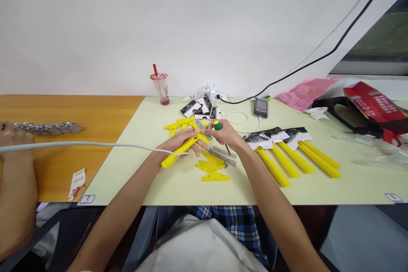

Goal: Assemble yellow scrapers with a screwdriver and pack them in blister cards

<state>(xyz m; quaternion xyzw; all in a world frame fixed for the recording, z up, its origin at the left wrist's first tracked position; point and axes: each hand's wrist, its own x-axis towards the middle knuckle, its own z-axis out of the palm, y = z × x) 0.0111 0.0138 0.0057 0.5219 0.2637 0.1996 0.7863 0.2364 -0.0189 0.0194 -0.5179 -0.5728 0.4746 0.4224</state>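
Observation:
My left hand (184, 137) is closed around a yellow scraper (174, 159), its handle slanting toward me. A grey metal blade (199, 123) lies at the scraper's head. My right hand (228, 133) has a screwdriver (217, 125) with a green handle tucked in it, shaft pointing down, while its fingertips are at the blade. Below the hands lie loose metal blades (225, 152) and several yellow blade covers (215, 177). Just behind my left hand are more yellow scraper handles (172, 128). Part of the scraper's head is hidden by my fingers.
To the right lie several yellow scrapers (276, 170) with black-and-white cards. Behind are loose cards (191, 108), a power strip (207, 92), a phone (261, 107) and a drink cup (161, 89). A white cable (95, 143) crosses before my left hand. Another person's arm (17, 191) rests at left.

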